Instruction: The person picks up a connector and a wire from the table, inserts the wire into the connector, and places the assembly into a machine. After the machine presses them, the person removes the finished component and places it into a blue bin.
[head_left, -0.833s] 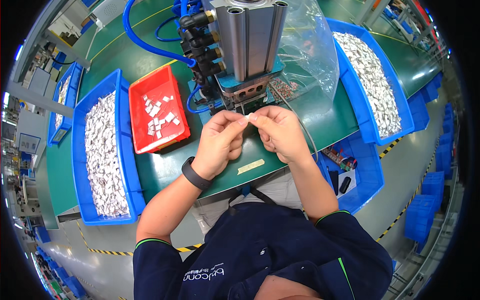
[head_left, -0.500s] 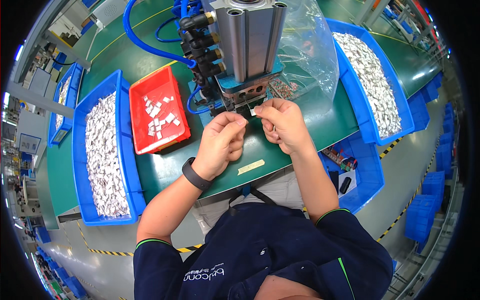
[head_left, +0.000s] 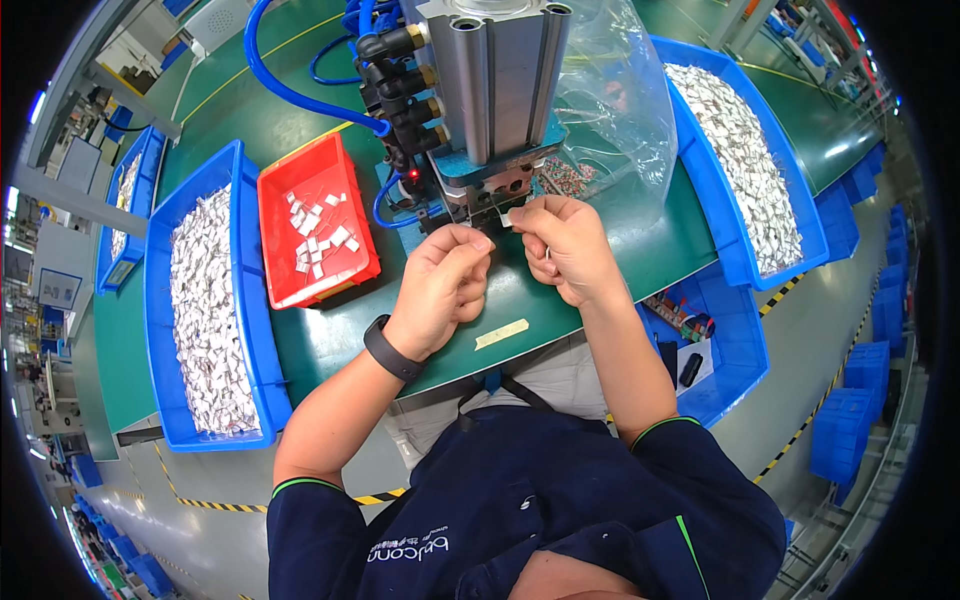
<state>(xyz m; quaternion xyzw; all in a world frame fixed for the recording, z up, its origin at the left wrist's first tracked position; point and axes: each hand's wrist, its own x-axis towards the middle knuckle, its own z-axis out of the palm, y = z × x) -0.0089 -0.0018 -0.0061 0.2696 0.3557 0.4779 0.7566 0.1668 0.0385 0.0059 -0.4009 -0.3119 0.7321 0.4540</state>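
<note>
A pneumatic press with a metal cylinder stands on the green bench in front of me. Between thumb and forefinger, my right hand pinches a small white square piece at the front of the press's tooling. Thin dark leads seem to run from the piece into the tooling. My left hand is closed in a pinch just left of it, close to the tooling; what its fingertips hold is too small to make out. A red light glows on the press's left side.
A red tray with several white pieces lies left of the press. Blue bins full of white pieces stand at left and right. Blue hoses arch over the bench; a clear plastic bag lies behind my right hand.
The red light on the press has come on, and the tooling looks slightly shifted. Both hands have stayed almost still at the press.
</note>
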